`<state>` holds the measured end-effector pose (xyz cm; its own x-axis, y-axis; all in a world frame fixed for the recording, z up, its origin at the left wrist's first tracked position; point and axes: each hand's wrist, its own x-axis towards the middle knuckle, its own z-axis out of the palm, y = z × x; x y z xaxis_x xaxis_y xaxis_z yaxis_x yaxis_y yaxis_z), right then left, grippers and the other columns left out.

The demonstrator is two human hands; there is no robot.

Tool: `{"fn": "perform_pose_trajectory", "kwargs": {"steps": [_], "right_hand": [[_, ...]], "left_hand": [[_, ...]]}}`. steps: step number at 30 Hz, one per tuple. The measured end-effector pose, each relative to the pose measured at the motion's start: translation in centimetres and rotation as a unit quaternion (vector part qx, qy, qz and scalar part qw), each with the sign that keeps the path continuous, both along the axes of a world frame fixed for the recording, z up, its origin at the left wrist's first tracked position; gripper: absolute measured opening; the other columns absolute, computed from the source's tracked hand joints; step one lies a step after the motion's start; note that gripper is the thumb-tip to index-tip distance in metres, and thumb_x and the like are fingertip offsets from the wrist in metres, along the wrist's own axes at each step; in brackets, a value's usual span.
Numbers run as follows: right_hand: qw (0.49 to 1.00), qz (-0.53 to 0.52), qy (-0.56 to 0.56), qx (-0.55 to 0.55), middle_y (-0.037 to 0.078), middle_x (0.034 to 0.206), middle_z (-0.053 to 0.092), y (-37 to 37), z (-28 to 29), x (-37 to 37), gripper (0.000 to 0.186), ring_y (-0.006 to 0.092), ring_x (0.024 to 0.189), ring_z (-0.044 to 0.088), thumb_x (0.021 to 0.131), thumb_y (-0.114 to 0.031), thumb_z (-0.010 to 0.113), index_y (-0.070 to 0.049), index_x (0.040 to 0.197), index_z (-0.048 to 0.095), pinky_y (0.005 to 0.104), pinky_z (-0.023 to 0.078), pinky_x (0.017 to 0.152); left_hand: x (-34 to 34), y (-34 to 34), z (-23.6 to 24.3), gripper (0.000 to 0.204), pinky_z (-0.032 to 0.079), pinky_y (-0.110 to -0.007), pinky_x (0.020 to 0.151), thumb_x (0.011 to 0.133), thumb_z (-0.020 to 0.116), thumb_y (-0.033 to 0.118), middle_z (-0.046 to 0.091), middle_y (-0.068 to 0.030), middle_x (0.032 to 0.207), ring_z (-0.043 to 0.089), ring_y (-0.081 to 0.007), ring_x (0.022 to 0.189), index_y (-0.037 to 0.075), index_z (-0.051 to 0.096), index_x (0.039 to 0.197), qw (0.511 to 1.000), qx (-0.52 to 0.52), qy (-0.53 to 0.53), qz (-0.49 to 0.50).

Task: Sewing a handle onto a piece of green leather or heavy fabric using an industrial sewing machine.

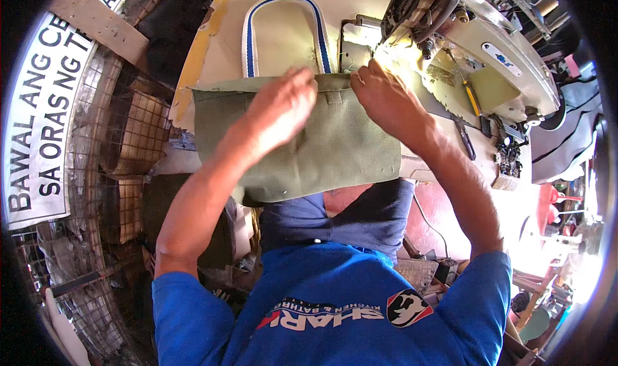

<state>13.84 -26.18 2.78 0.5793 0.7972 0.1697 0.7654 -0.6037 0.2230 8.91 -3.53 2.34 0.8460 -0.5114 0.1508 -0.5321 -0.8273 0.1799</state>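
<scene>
An olive canvas panel (309,154) with a folded upper edge lies across the near edge of the worktable, hanging toward my lap. A looped white webbing handle with a blue stripe (322,44) extends from that upper edge onto the cream tabletop. My left hand (283,102) is closed on the canvas near the middle of the top edge, slightly blurred, its fingertips partly hidden. My right hand (380,99) pinches the same edge just right of the handle's right end, close beside the lit needle area of the sewing machine (502,64).
A yellow-handled screwdriver (473,96), a dark hand tool (467,141) and a pile of small metal parts (505,157) sit right of my right arm. A wire-mesh rack (129,134) with a signboard stands at left; the table's edge (177,118) runs beside it.
</scene>
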Motion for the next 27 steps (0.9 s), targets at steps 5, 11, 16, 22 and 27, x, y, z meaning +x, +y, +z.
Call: {"fn": "perform_pose_trajectory", "kwargs": {"steps": [5, 11, 16, 22, 27], "right_hand": [[0.991, 0.033, 0.054, 0.115, 0.017, 0.087, 0.063, 1.4, 0.0, 2.9, 0.01, 0.0334, 0.088, 0.062, 0.078, -0.003, 0.059, 0.0, 0.083, 0.067, 0.041, 0.052, 0.079], [0.967, -0.009, 0.222, 0.121, 0.018, 0.094, 0.061, 1.7, 0.4, 4.8, 0.025, 0.0381, 0.096, 0.058, 0.08, 0.005, 0.056, -0.005, 0.102, 0.063, 0.0451, 0.047, 0.083], [0.953, -0.041, 0.293, -0.073, 0.017, 0.099, 0.06, 3.9, 3.1, 4.2, 0.022, 0.0379, 0.098, 0.058, 0.079, 0.004, 0.06, -0.003, 0.1, 0.058, 0.0442, 0.045, 0.086], [0.967, 0.078, 0.213, -0.113, 0.017, 0.09, 0.068, 10.0, 9.1, 4.2, 0.015, 0.0376, 0.087, 0.066, 0.085, -0.008, 0.057, -0.003, 0.099, 0.059, 0.0491, 0.051, 0.073], [0.966, 0.186, -0.147, 0.103, 0.013, 0.093, 0.069, 17.6, 18.2, 11.6, 0.027, 0.0283, 0.087, 0.068, 0.085, -0.017, 0.057, -0.008, 0.11, 0.063, 0.0411, 0.055, 0.067]], "left_hand": [[4.7, 4.0, -2.1, 0.021, 0.048, -0.047, 0.094, 0.084, 0.069, 0.014, 0.064, -0.0178, 0.103, 0.06, -0.0342, 0.107, 0.004, 0.06, 0.1, 0.994, -0.093, -0.022, 0.054], [3.5, 5.9, 0.0, 0.025, 0.048, -0.042, 0.085, 0.076, 0.073, 0.01, 0.061, -0.0121, 0.088, 0.06, -0.0301, 0.094, 0.002, 0.059, 0.096, 0.996, -0.054, 0.047, 0.053], [1.7, 7.6, 0.3, 0.025, 0.047, -0.044, 0.084, 0.078, 0.07, 0.012, 0.06, -0.0151, 0.088, 0.059, -0.0332, 0.093, 0.001, 0.057, 0.096, 0.996, -0.056, 0.061, 0.025], [-2.8, 16.8, 4.9, 0.025, 0.049, -0.04, 0.085, 0.081, 0.067, 0.009, 0.064, -0.0179, 0.095, 0.064, -0.0281, 0.093, -0.003, 0.062, 0.103, 0.98, -0.052, 0.165, 0.1], [-1.6, 21.1, 23.3, 0.03, 0.045, -0.034, 0.099, 0.096, 0.058, 0.017, 0.061, -0.0115, 0.121, 0.06, -0.0217, 0.111, 0.004, 0.058, 0.123, 0.94, 0.032, -0.142, 0.309]]}}
